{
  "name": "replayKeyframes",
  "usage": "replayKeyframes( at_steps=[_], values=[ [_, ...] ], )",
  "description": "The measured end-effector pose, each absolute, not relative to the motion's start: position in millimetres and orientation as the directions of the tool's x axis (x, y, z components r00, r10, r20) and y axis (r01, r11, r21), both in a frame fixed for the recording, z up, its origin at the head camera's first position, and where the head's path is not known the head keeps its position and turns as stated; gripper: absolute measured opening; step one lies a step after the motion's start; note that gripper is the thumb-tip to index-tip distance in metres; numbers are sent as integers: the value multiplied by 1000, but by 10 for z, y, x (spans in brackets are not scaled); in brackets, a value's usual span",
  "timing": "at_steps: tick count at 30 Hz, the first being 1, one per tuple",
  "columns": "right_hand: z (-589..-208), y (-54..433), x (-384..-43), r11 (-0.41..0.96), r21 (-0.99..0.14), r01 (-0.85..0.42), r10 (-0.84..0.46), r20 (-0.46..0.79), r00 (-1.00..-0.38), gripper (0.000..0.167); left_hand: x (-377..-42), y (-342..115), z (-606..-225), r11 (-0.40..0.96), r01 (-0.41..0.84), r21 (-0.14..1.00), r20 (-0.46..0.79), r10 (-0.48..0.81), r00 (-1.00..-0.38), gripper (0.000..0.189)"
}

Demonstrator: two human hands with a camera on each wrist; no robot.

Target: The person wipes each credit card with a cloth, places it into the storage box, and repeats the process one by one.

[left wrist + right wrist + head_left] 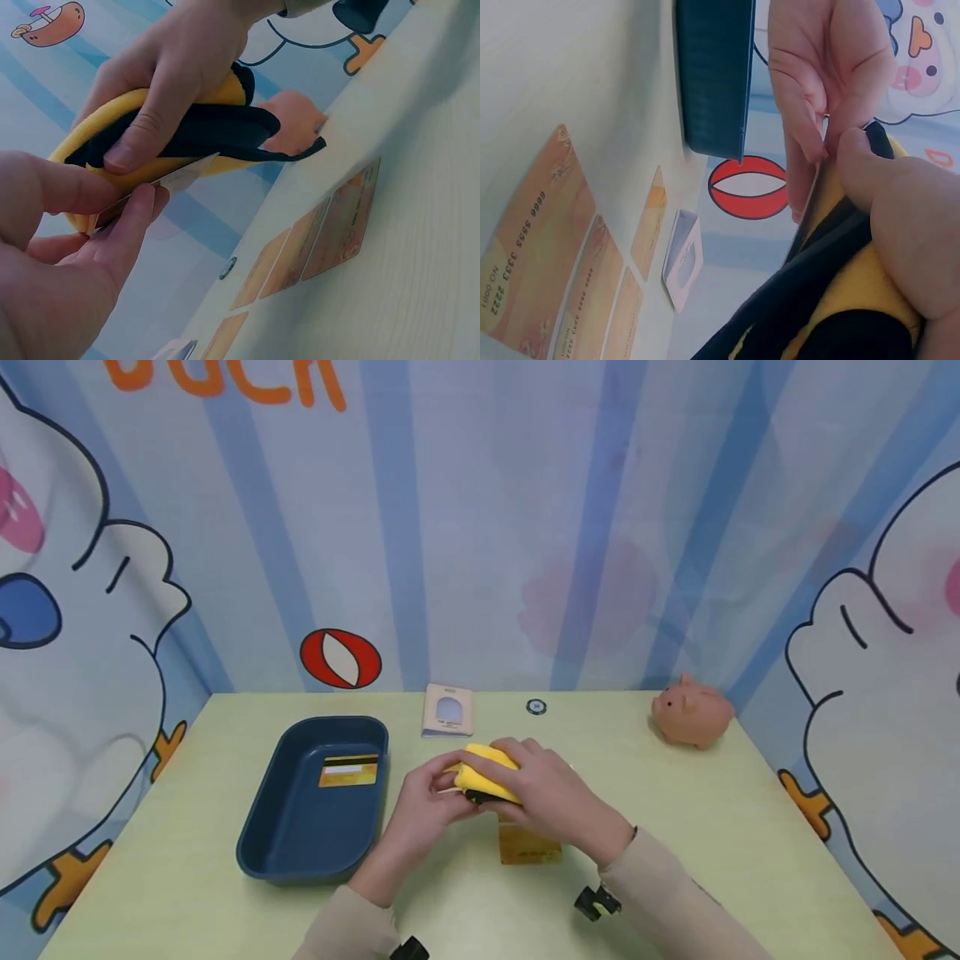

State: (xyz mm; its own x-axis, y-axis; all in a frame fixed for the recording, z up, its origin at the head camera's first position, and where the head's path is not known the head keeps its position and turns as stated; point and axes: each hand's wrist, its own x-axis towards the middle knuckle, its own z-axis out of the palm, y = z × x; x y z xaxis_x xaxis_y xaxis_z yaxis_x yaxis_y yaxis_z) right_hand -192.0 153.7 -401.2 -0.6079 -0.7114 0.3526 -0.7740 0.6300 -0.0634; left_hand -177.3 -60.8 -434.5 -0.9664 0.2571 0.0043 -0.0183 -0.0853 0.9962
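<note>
My right hand (pixel 551 789) grips a folded yellow cloth (pixel 491 762) with a black side, above the middle of the table. In the left wrist view, my left hand (pixel 60 247) pinches a thin card (pixel 184 176) by one end. The cloth lies against the card, its folds hiding part of it. My right thumb presses on the cloth's black side, close to the left fingers. Below the hands, gold bank cards (pixel 341 217) lie on the table, mostly hidden from the head view by the right hand.
A dark blue tray (pixel 281 847) stands left of the hands, with one gold card (pixel 348 771) inside. Along the back are a pale pink card holder (pixel 447 710), a small round chip (pixel 536 707) and a pink piggy bank (pixel 692 714). A striped curtain closes off the table behind.
</note>
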Motion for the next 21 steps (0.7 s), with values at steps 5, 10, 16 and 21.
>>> replayKeyframes(
  at_steps=[5, 10, 16, 21],
  values=[
    [-4036, 1502, -1923, 630, -65, -774, -714, 346, -609, 71, -1769, -624, -4339, -124, -24, 992, 15, 307, -952, 61],
    [-4053, 1444, -1919, 607, -53, -793, -716, 397, -575, 75, -1752, -642, -4346, -152, -52, 987, 1, 326, -945, 65],
    [-4029, 1398, -1913, 630, -26, -776, -692, 434, -576, 74, -1756, -657, -4308, -197, -51, 979, 19, 339, -940, 67],
    [-4022, 1398, -1902, 632, -18, -775, -695, 429, -577, 72, -1745, -674, -4288, -197, -39, 980, 32, 347, -937, 61]
  ],
)
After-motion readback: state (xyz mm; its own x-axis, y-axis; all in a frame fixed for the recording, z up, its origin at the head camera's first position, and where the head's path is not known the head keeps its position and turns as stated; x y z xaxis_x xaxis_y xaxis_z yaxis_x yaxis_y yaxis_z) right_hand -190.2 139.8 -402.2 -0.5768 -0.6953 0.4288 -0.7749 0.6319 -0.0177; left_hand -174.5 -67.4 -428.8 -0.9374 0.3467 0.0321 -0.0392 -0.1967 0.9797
